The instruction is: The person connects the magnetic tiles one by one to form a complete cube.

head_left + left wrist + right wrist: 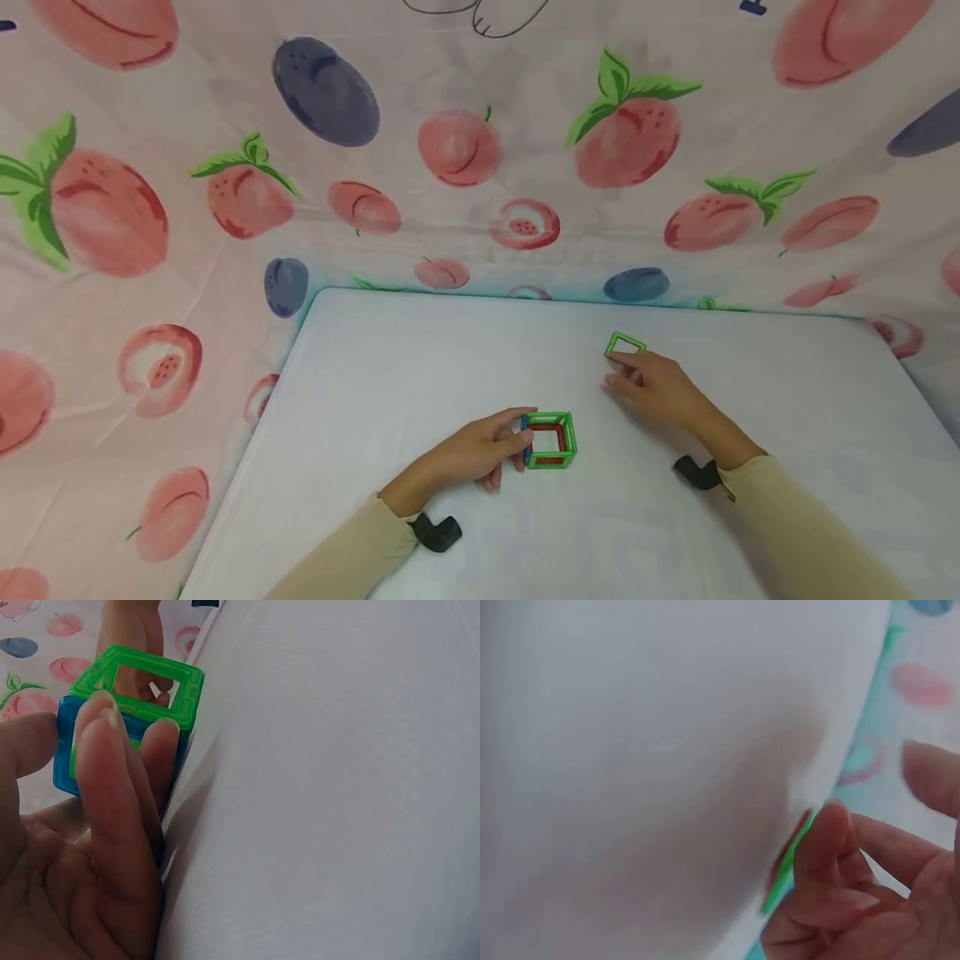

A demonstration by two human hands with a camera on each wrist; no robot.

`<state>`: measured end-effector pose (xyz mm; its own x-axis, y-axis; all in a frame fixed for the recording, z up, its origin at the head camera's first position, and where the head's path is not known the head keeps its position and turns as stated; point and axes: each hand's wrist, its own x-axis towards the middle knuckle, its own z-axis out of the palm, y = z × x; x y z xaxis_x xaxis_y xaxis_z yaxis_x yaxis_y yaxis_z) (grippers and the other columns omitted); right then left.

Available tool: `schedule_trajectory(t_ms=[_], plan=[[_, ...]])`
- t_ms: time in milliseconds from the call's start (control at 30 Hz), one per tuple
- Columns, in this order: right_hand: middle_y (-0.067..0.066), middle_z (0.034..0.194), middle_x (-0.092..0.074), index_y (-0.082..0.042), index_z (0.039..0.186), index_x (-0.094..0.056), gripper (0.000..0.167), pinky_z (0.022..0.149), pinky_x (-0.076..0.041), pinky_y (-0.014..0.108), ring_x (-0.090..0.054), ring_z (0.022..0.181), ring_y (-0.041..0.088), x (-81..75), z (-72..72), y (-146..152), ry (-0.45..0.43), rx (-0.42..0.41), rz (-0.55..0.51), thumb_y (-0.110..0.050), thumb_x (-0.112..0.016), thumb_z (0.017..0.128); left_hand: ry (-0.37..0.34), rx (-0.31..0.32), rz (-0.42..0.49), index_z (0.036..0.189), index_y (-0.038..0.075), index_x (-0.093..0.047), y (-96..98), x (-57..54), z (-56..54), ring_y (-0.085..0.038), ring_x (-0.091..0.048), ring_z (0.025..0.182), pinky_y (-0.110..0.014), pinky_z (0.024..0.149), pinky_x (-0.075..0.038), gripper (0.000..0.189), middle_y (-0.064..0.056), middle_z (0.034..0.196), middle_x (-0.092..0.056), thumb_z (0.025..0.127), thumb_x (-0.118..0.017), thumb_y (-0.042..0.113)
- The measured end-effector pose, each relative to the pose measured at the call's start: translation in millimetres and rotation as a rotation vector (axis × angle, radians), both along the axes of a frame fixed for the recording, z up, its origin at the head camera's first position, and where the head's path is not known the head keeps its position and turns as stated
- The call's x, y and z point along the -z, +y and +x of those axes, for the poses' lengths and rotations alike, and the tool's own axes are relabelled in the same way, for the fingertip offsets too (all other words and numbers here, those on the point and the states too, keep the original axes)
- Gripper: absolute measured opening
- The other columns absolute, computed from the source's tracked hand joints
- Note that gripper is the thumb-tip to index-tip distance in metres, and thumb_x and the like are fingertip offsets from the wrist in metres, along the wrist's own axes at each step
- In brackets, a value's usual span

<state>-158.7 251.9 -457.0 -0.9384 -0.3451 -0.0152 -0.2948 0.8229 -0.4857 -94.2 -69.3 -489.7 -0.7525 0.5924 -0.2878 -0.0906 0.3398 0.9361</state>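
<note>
On the white table, a small open cube of magnetic tiles (567, 457) has green, blue and red frames. My left hand (476, 450) grips it at its blue left side; in the left wrist view, fingers and thumb lie against the blue tile (66, 754) below the green one (142, 661). Farther back and to the right lies a single green square magnetic tile (628, 339). My right hand (660, 387) touches its near edge with an outstretched index finger, the thumb held apart. In the right wrist view the fingers partly hide this tile (784, 874).
The white tabletop (420, 350) ends at a fruit-printed cloth (465, 75) hanging behind it and along the left. A black wrist strap piece (437, 532) sits at the left cuff, with another (697, 472) at the right.
</note>
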Motion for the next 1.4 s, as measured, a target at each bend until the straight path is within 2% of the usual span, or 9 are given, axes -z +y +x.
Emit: schedule_trajectory(t_ms=[133, 233, 433, 567, 867, 967, 1133, 1267, 1400], plan=[[0.009, 0.093, -0.068, 0.004, 0.129, -0.065, 0.041, 0.076, -0.052, 0.042, -0.061, 0.082, 0.021, 2.9, -14.0, 14, 0.017, -0.002, 0.076, -0.020, -0.072, 0.096, 0.011, 0.006, -0.001, 0.151, 0.038, -0.044, 0.3, 0.0, -0.4, -0.014, -0.058, 0.050, -0.028, 0.050, -0.051, 0.048, -0.001, 0.090, -0.071, 0.105, -0.054, 0.047], [0.008, 0.088, -0.067, 0.004, 0.117, -0.067, 0.032, 0.072, -0.051, 0.041, -0.060, 0.078, 0.020, 3.0, -17.0, 16, -0.013, 0.005, 0.132, -0.018, -0.072, 0.095, 0.018, 0.013, 0.000, 0.151, 0.040, -0.045, -0.2, 0.5, -1.1, -0.015, -0.058, 0.050, -0.028, 0.050, -0.051, 0.047, -0.001, 0.090, -0.072, 0.105, -0.054, 0.047], [0.006, 0.090, -0.070, -0.003, 0.102, -0.068, 0.019, 0.071, -0.053, 0.039, -0.061, 0.079, 0.019, -2.8, -9.7, 6, -0.182, 0.003, 0.249, -0.021, -0.068, 0.099, 0.010, 0.008, 0.002, 0.150, 0.040, -0.045, -1.8, 1.8, -0.3, -0.015, -0.058, 0.051, -0.029, 0.050, -0.051, 0.047, -0.001, 0.089, -0.072, 0.105, -0.054, 0.048], [0.002, 0.086, -0.069, -0.006, 0.099, -0.069, 0.017, 0.068, -0.052, 0.037, -0.059, 0.076, 0.018, -5.1, 0.7, -2, -0.206, 0.001, 0.302, -0.023, -0.068, 0.099, 0.013, 0.009, 0.004, 0.150, 0.039, -0.045, -2.7, 0.8, -0.3, -0.014, -0.058, 0.051, -0.028, 0.050, -0.051, 0.048, -0.001, 0.089, -0.071, 0.105, -0.054, 0.048], [-0.007, 0.072, -0.057, -0.015, 0.089, -0.066, 0.013, 0.058, -0.042, 0.027, -0.049, 0.067, 0.010, -4.2, 32.2, -14, -0.129, -0.091, 0.182, -0.023, -0.071, 0.097, 0.014, 0.030, -0.013, 0.153, 0.037, -0.042, -2.5, -0.8, 0.5, -0.014, -0.058, 0.051, -0.028, 0.051, -0.052, 0.054, 0.000, 0.091, -0.072, 0.103, -0.059, 0.048], [-0.009, 0.071, -0.054, -0.017, 0.088, -0.064, 0.013, 0.057, -0.039, 0.024, -0.047, 0.066, 0.007, -13.6, 41.5, -20, -0.066, -0.112, 0.144, -0.022, -0.073, 0.096, 0.015, 0.047, -0.023, 0.155, 0.038, -0.040, -3.2, -1.0, 1.0, -0.015, -0.059, 0.051, -0.030, 0.052, -0.053, 0.063, 0.001, 0.093, -0.072, 0.098, -0.067, 0.045], [-0.012, 0.069, -0.051, -0.019, 0.085, -0.063, 0.016, 0.055, -0.039, 0.021, -0.044, 0.063, 0.003, -40.7, 57.8, -46, 0.063, -0.198, 0.095, -0.022, -0.076, 0.093, 0.016, 0.050, -0.013, 0.154, 0.040, -0.040, -4.7, -1.0, 1.1, -0.015, -0.060, 0.051, -0.030, 0.052, -0.054, 0.070, 0.002, 0.097, -0.071, 0.093, -0.076, 0.039], [-0.016, 0.071, -0.050, -0.021, 0.084, -0.061, 0.019, 0.054, -0.038, 0.019, -0.043, 0.062, 0.000, -51.1, 69.1, -69, 0.111, -0.293, 0.110, -0.024, -0.077, 0.092, 0.000, 0.056, 0.001, 0.153, 0.041, -0.040, -4.8, -0.6, 0.1, -0.014, -0.060, 0.052, -0.028, 0.051, -0.053, 0.074, 0.001, 0.098, -0.071, 0.091, -0.079, 0.038], [-0.016, 0.074, -0.054, -0.022, 0.083, -0.060, 0.021, 0.056, -0.040, 0.020, -0.044, 0.064, 0.000, -47.9, 73.1, -86, 0.111, -0.356, 0.187, -0.027, -0.079, 0.091, -0.013, 0.057, 0.014, 0.153, 0.039, -0.040, -5.1, 0.5, -0.4, -0.014, -0.059, 0.052, -0.027, 0.051, -0.051, 0.076, 0.001, 0.097, -0.071, 0.089, -0.081, 0.034]])
